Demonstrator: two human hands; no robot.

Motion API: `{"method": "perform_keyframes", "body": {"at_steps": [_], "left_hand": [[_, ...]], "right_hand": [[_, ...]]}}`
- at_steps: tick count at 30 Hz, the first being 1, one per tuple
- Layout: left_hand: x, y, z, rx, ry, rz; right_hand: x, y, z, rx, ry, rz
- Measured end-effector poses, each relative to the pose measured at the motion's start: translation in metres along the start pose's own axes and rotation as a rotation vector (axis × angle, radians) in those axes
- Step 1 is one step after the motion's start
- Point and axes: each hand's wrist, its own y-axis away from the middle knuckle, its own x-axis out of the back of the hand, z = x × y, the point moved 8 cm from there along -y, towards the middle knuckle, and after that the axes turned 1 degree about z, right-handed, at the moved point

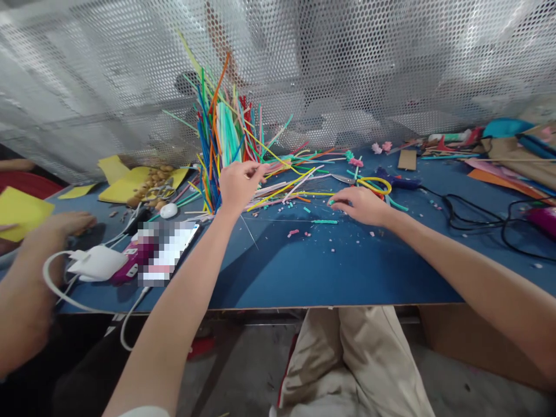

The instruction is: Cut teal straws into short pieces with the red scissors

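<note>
My left hand (241, 182) is raised in front of a bundle of coloured pipe cleaners (228, 136), its fingers pinched together. Whatever they hold is too small to make out. A thin pale wire (278, 220) runs from near my left wrist to a short turquoise fuzzy piece (325, 222) on the blue table (286, 278). My right hand (360, 204) is low over the table, thumb and fingertips closed on a small green pipe cleaner piece (331, 202). Just behind it lie scissors (373, 185) with yellow handles.
Loose pipe cleaners (291, 188) and small clippings (293, 233) are scattered around. A blue glue gun (397, 178) trails a black cable (467, 211). To the left are a phone (171, 255), a white charger (102, 262) and another person's arm (32, 278). Perforated metal (347, 69) stands behind the table.
</note>
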Motion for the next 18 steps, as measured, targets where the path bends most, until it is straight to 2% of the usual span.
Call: {"method": "perform_keyframes", "body": {"at_steps": [3,5,9,10,13,18], "left_hand": [[0.01,-0.012,-0.007,0.044,-0.014,0.022],[0.024,-0.027,-0.017,0.088,0.005,0.088],[0.056,-0.066,-0.046,0.218,0.198,0.246],[0.059,-0.076,-0.053,0.245,0.253,0.251],[0.058,-0.094,-0.075,0.341,0.355,0.226],[0.047,-0.091,-0.102,0.387,0.313,0.24]], "right_hand": [[-0.002,0.0,-0.004,0.042,0.032,-0.018],[-0.003,0.001,-0.006,0.066,0.041,-0.025],[-0.005,0.001,-0.011,0.131,0.022,-0.017],[-0.006,0.001,-0.013,0.147,0.013,-0.017],[-0.006,0.002,-0.016,0.164,-0.009,-0.018],[-0.006,0.001,-0.013,0.107,-0.015,-0.006]]}}
